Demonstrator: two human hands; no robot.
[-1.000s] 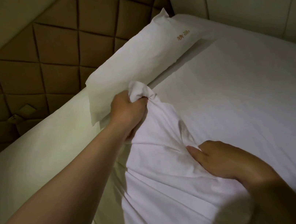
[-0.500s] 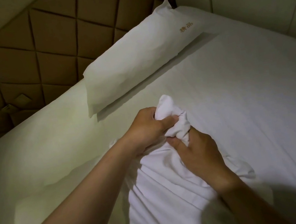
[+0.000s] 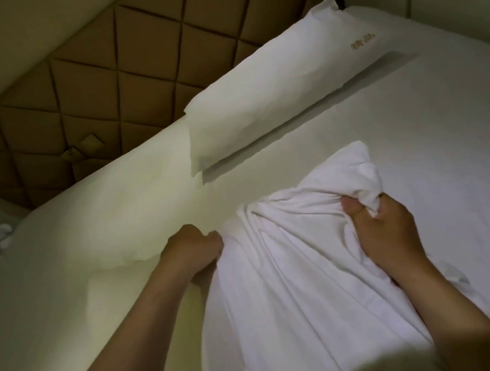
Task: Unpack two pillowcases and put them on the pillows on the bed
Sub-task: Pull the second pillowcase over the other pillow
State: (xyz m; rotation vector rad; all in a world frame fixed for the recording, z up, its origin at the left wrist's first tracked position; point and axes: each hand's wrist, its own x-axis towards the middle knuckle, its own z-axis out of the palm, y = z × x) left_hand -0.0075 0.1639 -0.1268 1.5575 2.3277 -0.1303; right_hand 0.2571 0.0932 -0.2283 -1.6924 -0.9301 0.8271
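Two golden Chinese characters [image 3: 362, 41] are seen on the white pillow [image 3: 271, 92]; they cannot be read clearly.

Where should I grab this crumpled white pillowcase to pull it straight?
Grip the pillowcase at its far corners, reaching from the near side: cloth bunches into a knot in the right hand, the left hand holds the opposite edge.

Left hand [image 3: 194, 245] and right hand [image 3: 383, 228] are showing bare; both forearms are running uncovered to frame edge.
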